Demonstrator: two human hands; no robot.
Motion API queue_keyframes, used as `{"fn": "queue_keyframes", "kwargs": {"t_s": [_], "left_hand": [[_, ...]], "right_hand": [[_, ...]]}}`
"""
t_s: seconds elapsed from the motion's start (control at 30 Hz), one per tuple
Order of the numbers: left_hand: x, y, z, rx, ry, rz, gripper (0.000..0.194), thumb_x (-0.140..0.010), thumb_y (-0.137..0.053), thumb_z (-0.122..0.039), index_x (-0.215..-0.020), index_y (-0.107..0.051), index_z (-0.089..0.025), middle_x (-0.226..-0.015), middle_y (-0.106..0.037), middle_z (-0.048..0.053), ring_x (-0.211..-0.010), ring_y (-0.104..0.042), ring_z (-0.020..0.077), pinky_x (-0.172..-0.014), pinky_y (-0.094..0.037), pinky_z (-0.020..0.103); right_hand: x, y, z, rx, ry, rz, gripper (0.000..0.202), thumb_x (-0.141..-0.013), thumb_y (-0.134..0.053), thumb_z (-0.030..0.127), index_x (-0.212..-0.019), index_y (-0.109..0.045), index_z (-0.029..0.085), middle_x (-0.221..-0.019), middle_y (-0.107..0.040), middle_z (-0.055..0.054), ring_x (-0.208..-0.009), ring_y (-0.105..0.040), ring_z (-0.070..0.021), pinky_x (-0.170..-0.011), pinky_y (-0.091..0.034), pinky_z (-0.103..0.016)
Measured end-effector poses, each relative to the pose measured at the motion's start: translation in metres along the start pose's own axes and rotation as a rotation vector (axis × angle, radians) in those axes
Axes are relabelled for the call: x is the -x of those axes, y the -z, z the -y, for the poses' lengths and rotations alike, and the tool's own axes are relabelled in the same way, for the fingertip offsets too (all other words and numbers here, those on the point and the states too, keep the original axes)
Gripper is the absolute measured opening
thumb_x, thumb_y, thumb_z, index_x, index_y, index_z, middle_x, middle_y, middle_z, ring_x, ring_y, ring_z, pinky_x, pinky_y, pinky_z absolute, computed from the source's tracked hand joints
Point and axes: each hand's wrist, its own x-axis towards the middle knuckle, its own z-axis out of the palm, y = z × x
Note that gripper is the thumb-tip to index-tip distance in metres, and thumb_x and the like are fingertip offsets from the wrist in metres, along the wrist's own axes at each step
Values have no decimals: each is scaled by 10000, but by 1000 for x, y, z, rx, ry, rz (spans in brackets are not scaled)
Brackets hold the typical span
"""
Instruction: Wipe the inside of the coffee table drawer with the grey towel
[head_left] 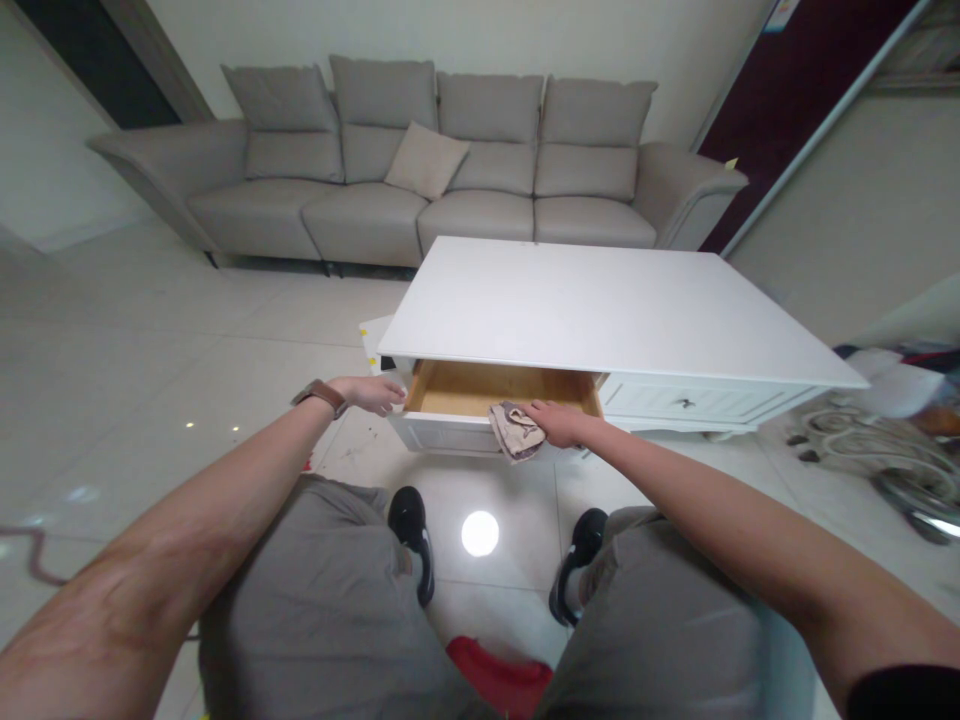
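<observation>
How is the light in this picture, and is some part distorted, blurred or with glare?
Head view: even indoor light; a round glare spot reflects off the glossy floor tiles between the shoes. Wide-lens distortion bends the forearms and tilts the walls at the edges. The open drawer, the cloth under the right hand and the left hand look sharp; the clutter at the right edge is smeared.

A white coffee table (600, 300) is set on a glossy tiled floor (187, 350). Its wooden drawer (480, 388) is pulled open at the near edge, and a beige cloth (516, 430) is draped over the drawer's front.
</observation>
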Motion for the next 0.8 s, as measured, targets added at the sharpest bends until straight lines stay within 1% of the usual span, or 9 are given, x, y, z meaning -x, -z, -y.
{"fn": "queue_keyframes", "kwargs": {"t_s": [0.1,0.23,0.47,0.6,0.7,0.8], "left_hand": [[-2,0,2,10,0,5,798,-681,-625,-682,-1283,-647,-159,-1423,-609,152,-1230,-625,291,-898,-556,251],[-3,1,5,-3,-16,11,787,-704,-624,-651,-1326,-628,-168,-1419,-613,151,-1242,-613,302,-931,-550,284],[-2,1,6,17,-24,24,801,-702,-631,-646,-1352,-611,-179,-1425,-612,156,-1223,-629,307,-958,-539,305],[-2,2,6,38,-10,26,811,-701,-622,-644,-1340,-606,-144,-1436,-597,172,-1229,-628,305,-948,-547,286],[-3,2,5,40,-6,27,806,-707,-607,-645,-1336,-603,-141,-1442,-591,169,-1233,-625,296,-939,-550,269],[-2,1,3,-41,-8,22,793,-738,-569,-655,-1348,-596,-149,-1437,-597,157,-1230,-628,284,-943,-549,265]], "right_hand": [[1,2,2,4,-5,4,772,-894,-534,149,-1605,-271,291,-1476,-486,-192,-1307,-530,-348,-958,-506,-452],[3,4,3,4,-13,15,786,-894,-523,148,-1614,-251,301,-1465,-493,-182,-1299,-535,-349,-954,-504,-437],[1,1,0,3,0,-5,779,-886,-541,159,-1604,-275,301,-1444,-511,-182,-1263,-557,-342,-930,-517,-436],[1,1,0,7,1,-11,779,-883,-548,156,-1602,-285,300,-1454,-508,-178,-1267,-560,-336,-942,-513,-425],[1,1,0,15,2,-11,768,-889,-538,150,-1600,-285,290,-1461,-502,-183,-1278,-555,-336,-952,-508,-424],[0,1,0,24,10,-2,774,-893,-520,139,-1608,-260,286,-1462,-499,-187,-1262,-563,-341,-943,-511,-437]]}}
